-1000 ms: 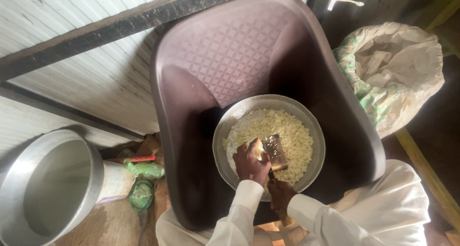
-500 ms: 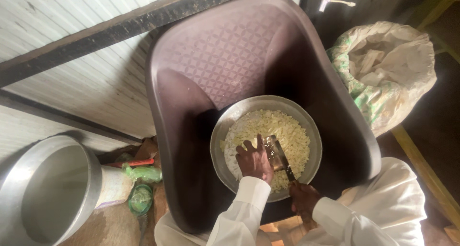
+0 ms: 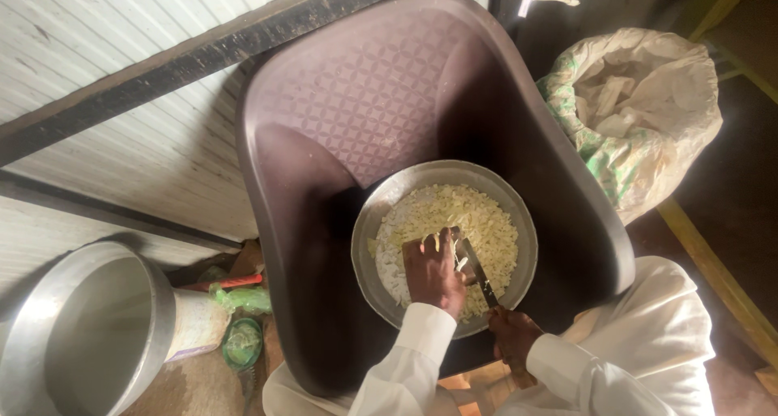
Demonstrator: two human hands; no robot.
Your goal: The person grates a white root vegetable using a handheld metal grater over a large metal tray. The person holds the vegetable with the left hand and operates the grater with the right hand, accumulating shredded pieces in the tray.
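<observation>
Right hand (image 3: 512,333) has drawn back to the bowl (image 3: 369,229) rim, gripping the knife (image 3: 474,266) handle, blade now angled over the pale chopped pieces (image 3: 478,217). Left hand (image 3: 433,268) presses fingers down on the pieces beside the blade. Bowl sits in the chair (image 3: 356,100); cutting continues.

Chair (image 3: 356,100) walls hem the bowl (image 3: 373,221); only above lies open.

Bowl (image 3: 519,213) on chair (image 3: 365,100); sack (image 3: 640,116) right; pot (image 3: 89,335) left, maybe floor.
</observation>
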